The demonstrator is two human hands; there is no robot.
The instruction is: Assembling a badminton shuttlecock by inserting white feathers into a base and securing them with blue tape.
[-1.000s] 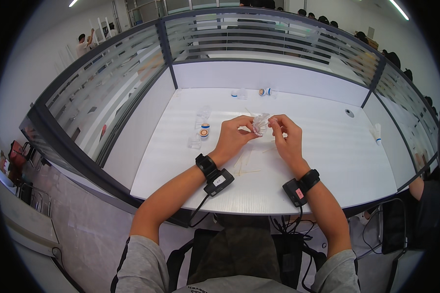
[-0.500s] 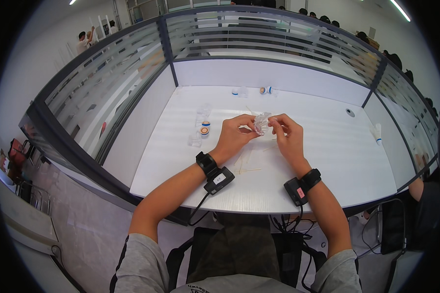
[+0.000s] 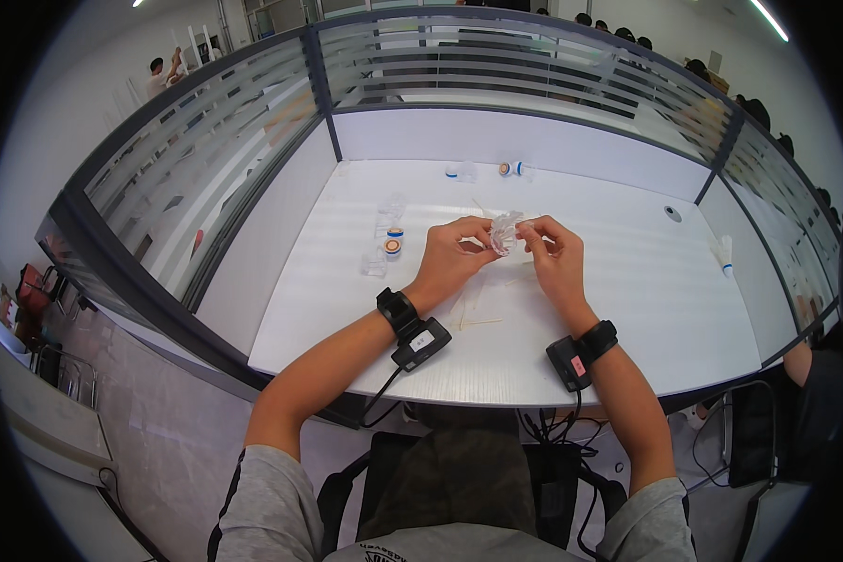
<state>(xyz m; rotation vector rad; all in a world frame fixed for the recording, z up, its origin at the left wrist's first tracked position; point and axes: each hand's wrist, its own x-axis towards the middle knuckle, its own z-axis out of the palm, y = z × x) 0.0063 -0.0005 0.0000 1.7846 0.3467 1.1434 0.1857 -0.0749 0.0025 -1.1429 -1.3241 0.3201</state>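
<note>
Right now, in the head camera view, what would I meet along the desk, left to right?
Two round blue-edged caps at left → your left hand → crinkled clear plastic → your right hand → round desk grommet → white piece with a blue end.

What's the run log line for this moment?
left hand: pinching crinkled clear plastic; right hand: at its right edge; table: thin sticks nearer the person, two blue-edged round pieces left of hands
</note>
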